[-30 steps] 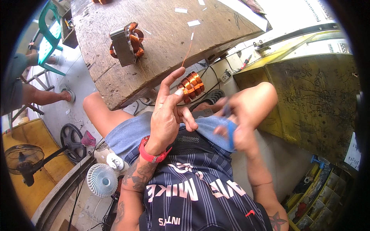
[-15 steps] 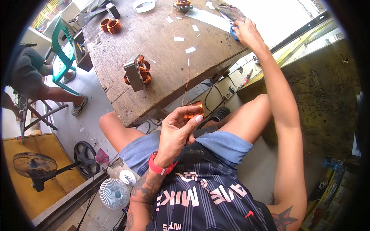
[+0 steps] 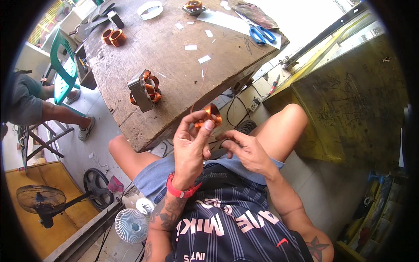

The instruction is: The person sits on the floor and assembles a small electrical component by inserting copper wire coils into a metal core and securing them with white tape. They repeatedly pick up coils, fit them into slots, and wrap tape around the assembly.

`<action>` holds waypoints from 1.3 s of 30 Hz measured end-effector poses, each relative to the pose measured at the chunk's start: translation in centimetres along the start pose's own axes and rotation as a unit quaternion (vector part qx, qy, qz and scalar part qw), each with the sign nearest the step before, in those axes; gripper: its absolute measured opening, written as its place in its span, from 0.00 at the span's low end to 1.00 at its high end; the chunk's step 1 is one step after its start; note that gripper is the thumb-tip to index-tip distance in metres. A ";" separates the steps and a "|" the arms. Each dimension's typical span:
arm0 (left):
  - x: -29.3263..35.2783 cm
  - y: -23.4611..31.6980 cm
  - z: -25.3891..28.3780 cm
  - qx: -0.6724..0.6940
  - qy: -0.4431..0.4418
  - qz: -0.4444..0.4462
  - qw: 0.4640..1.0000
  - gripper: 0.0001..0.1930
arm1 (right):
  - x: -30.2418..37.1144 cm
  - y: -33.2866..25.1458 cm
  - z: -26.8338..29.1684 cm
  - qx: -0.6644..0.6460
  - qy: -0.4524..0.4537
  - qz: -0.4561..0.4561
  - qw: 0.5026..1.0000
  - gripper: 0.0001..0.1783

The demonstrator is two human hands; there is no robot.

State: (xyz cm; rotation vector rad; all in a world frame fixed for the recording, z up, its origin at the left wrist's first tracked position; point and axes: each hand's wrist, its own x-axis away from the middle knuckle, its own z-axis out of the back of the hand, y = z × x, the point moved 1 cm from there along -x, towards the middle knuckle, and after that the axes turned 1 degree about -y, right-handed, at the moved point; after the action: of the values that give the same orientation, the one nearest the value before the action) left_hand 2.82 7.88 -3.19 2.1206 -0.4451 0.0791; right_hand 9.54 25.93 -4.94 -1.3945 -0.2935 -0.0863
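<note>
My left hand (image 3: 191, 137), with a red watch (image 3: 179, 187) on its wrist, pinches a small copper wire coil (image 3: 213, 112) between thumb and fingers in front of the table edge. A thin wire runs up from the coil toward the tabletop. Just right of the coil is my right hand (image 3: 248, 150), its fingers loosely bent and apart, with nothing visible in them. Blue-handled scissors (image 3: 261, 35) lie on a white sheet (image 3: 220, 19) at the table's far right. A metal core with copper coils (image 3: 142, 92) stands on the table left of my hands.
On the wooden table (image 3: 166, 52) lie several white paper slips, two copper coils (image 3: 117, 38), a white ring (image 3: 149, 9) and another wound core (image 3: 194, 6). A soldering iron (image 3: 274, 84) and cables are beyond my knee. Fans (image 3: 131, 225) stand lower left; another person sits left.
My right hand has let go of the scissors, leaving them on the sheet, and has come back beside the coil. My left hand still holds the coil, now turned somewhat.
</note>
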 end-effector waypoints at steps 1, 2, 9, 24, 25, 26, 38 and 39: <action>-0.1 0.1 -0.1 0.013 0.008 -0.020 1.000 0.18 | 0.4 0.0 0.4 -0.009 0.002 -0.036 0.999 0.21; -0.4 0.6 0.2 0.028 0.011 -0.020 0.999 0.18 | 1.0 -0.2 0.9 -0.034 0.038 -0.010 0.999 0.17; -1.5 2.5 1.0 0.077 0.049 -0.047 0.995 0.18 | 3.7 -0.7 5.8 -0.010 0.106 0.054 0.993 0.19; 0.5 4.5 -3.4 -0.180 -0.071 0.043 0.980 0.14 | -0.7 -5.2 4.5 0.174 0.173 0.177 0.953 0.19; 0.6 6.1 -3.9 -0.208 -0.071 0.060 0.974 0.13 | -1.0 -5.3 4.7 0.155 0.185 0.168 0.956 0.19; 0.5 8.5 -4.3 -0.234 -0.104 0.002 0.967 0.13 | -1.3 -5.4 5.1 0.138 0.186 0.159 0.960 0.18; -25.2 27.1 -2.5 -0.797 -0.202 -0.492 0.286 0.19 | -9.4 -6.2 5.3 0.378 0.142 0.294 0.866 0.16; -26.3 24.4 -1.0 -0.838 -0.212 -0.433 0.255 0.19 | -11.0 -6.2 5.2 0.425 0.153 0.340 0.825 0.16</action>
State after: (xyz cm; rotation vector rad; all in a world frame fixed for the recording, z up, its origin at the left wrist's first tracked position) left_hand -30.01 4.04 10.90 -0.1840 0.4296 -1.1270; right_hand -3.28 28.70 -1.05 -0.5043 0.4199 0.3767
